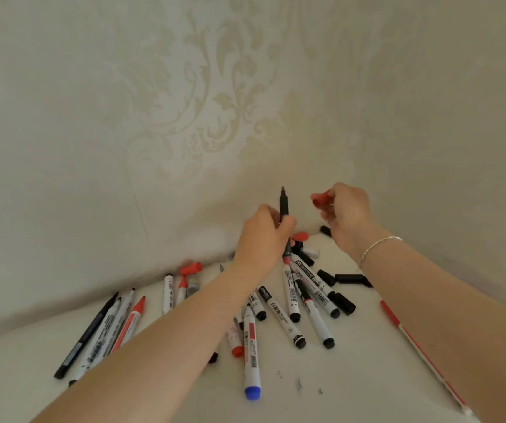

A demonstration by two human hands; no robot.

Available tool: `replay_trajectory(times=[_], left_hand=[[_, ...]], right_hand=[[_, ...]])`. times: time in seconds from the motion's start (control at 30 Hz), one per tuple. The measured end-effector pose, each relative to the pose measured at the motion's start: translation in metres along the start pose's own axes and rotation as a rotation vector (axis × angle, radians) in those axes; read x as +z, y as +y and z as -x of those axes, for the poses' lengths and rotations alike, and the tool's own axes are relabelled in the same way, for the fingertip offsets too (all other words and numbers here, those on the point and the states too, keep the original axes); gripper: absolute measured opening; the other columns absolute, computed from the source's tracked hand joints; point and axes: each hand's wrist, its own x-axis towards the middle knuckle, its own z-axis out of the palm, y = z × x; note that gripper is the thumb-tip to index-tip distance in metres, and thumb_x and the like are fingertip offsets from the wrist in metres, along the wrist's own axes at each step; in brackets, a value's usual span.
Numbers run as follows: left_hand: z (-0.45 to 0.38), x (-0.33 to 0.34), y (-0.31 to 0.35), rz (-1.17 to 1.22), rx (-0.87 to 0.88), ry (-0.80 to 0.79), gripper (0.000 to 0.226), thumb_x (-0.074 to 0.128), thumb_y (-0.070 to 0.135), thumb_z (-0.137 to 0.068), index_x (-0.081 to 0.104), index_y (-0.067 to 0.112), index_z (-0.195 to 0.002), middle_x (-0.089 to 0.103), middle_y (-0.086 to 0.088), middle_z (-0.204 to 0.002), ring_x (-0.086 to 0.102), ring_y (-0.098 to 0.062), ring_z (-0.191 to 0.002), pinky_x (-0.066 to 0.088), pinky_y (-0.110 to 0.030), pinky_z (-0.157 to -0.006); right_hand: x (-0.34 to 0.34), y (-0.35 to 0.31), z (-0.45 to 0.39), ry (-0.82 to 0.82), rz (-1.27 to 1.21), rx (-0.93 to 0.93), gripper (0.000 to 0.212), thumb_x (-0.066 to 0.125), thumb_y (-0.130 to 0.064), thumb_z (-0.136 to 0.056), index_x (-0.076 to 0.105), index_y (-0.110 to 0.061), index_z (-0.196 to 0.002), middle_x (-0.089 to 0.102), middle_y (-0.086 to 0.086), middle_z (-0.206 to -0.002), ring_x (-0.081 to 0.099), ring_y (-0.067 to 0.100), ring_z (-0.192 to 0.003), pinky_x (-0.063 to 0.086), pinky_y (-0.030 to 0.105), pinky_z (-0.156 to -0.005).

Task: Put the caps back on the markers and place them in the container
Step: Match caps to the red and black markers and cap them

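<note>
My left hand (264, 236) grips a black uncapped marker (284, 206) upright, tip pointing up, above the pile. My right hand (344, 213) pinches a red cap (320, 200) just to the right of that marker's tip, not touching it. Below my hands several white-bodied markers (294, 303) lie scattered on the white table (352, 367), some capped in black, one with a blue end (252, 392). Loose black caps (341, 302) and a red cap (301, 237) lie among them. No container is in view.
A second group of uncapped markers (108, 328) lies at the left by the wall. A red cap (191, 268) rests near the wall. A long red and white pen (419, 346) lies under my right forearm. Patterned cream wallpaper (215, 102) stands close behind the table. Ink specks (299, 384) mark the tabletop.
</note>
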Motion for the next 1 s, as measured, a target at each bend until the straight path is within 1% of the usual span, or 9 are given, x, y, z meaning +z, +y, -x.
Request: replay_trajectory(times=[0.07, 0.13, 0.27, 0.4, 0.63, 0.8, 0.9, 0.97, 1.0], left_hand=[[0.011, -0.004, 0.01, 0.147, 0.028, -0.013, 0.007, 0.047, 0.016, -0.097, 0.049, 0.009, -0.097, 0.065, -0.002, -0.073, 0.057, -0.001, -0.046, 0.047, -0.017, -0.045], [0.017, -0.006, 0.013, 0.156, 0.062, -0.002, 0.01, 0.041, 0.014, -0.1, 0.048, 0.009, -0.105, 0.055, 0.003, -0.067, 0.051, -0.001, -0.047, 0.053, -0.025, -0.05], [0.021, -0.007, 0.013, 0.036, 0.179, 0.035, 0.021, 0.033, 0.021, -0.104, 0.05, 0.012, -0.114, 0.042, 0.007, -0.057, 0.043, 0.001, -0.038, 0.032, -0.016, -0.039], [0.025, -0.01, 0.015, -0.021, 0.231, 0.044, 0.026, 0.036, 0.026, -0.104, 0.055, 0.016, -0.119, 0.042, 0.008, -0.055, 0.047, 0.004, -0.042, 0.031, -0.015, -0.041], [0.03, -0.016, 0.024, 0.073, 0.158, 0.039, 0.026, 0.039, 0.023, -0.103, 0.059, 0.013, -0.117, 0.041, 0.008, -0.055, 0.057, 0.007, -0.046, 0.031, -0.013, -0.039], [0.028, -0.015, 0.022, 0.124, 0.11, 0.091, 0.027, 0.044, 0.029, -0.102, 0.064, 0.016, -0.112, 0.043, 0.011, -0.053, 0.043, 0.002, -0.039, 0.032, -0.012, -0.043], [0.032, -0.013, 0.024, 0.199, 0.08, 0.059, 0.024, 0.045, 0.027, -0.101, 0.062, 0.011, -0.105, 0.05, 0.012, -0.049, 0.059, 0.011, -0.054, 0.035, -0.007, -0.045], [0.035, -0.011, 0.026, 0.219, 0.062, 0.053, 0.027, 0.043, 0.027, -0.102, 0.062, 0.008, -0.1, 0.049, 0.019, -0.041, 0.056, 0.014, -0.071, 0.035, -0.009, -0.044], [0.035, -0.01, 0.026, 0.233, 0.057, 0.058, 0.029, 0.042, 0.027, -0.103, 0.063, 0.007, -0.1, 0.047, 0.02, -0.039, 0.059, 0.013, -0.065, 0.035, -0.009, -0.043]], right_hand=[[0.003, -0.009, 0.001, -0.021, -0.051, -0.039, 0.015, 0.036, -0.003, -0.086, 0.051, -0.008, -0.084, 0.069, 0.009, -0.079, 0.06, 0.016, -0.065, 0.039, 0.025, -0.058], [0.005, -0.018, 0.007, -0.051, -0.097, -0.073, 0.015, 0.036, -0.002, -0.088, 0.049, -0.009, -0.093, 0.069, 0.009, -0.081, 0.06, 0.015, -0.066, 0.041, 0.025, -0.062], [0.005, -0.027, 0.017, -0.104, -0.151, -0.142, 0.016, 0.037, -0.003, -0.094, 0.045, -0.011, -0.105, 0.07, 0.008, -0.089, 0.061, 0.015, -0.072, 0.044, 0.027, -0.071], [0.006, -0.029, 0.025, -0.188, -0.17, -0.182, 0.013, 0.039, -0.003, -0.097, 0.045, -0.011, -0.106, 0.07, 0.009, -0.09, 0.06, 0.016, -0.07, 0.046, 0.025, -0.067], [0.008, -0.032, 0.034, -0.295, -0.053, -0.211, 0.019, 0.042, -0.001, -0.095, 0.054, -0.011, -0.104, 0.07, 0.013, -0.092, 0.061, 0.016, -0.07, 0.048, 0.026, -0.065], [0.007, -0.031, 0.039, -0.361, 0.028, -0.172, 0.016, 0.043, 0.0, -0.093, 0.053, -0.01, -0.099, 0.071, 0.015, -0.09, 0.064, 0.02, -0.074, 0.049, 0.031, -0.071], [0.01, -0.029, 0.042, -0.398, 0.125, -0.147, 0.013, 0.045, 0.001, -0.091, 0.053, -0.008, -0.095, 0.07, 0.015, -0.083, 0.066, 0.025, -0.078, 0.052, 0.04, -0.084], [0.013, -0.029, 0.044, -0.387, 0.187, -0.179, 0.006, 0.05, -0.003, -0.092, 0.053, -0.007, -0.095, 0.07, 0.016, -0.082, 0.067, 0.026, -0.078, 0.054, 0.041, -0.085], [0.016, -0.029, 0.046, -0.374, 0.213, -0.201, 0.004, 0.054, -0.006, -0.092, 0.052, -0.007, -0.095, 0.07, 0.016, -0.081, 0.067, 0.026, -0.078, 0.055, 0.041, -0.083]])
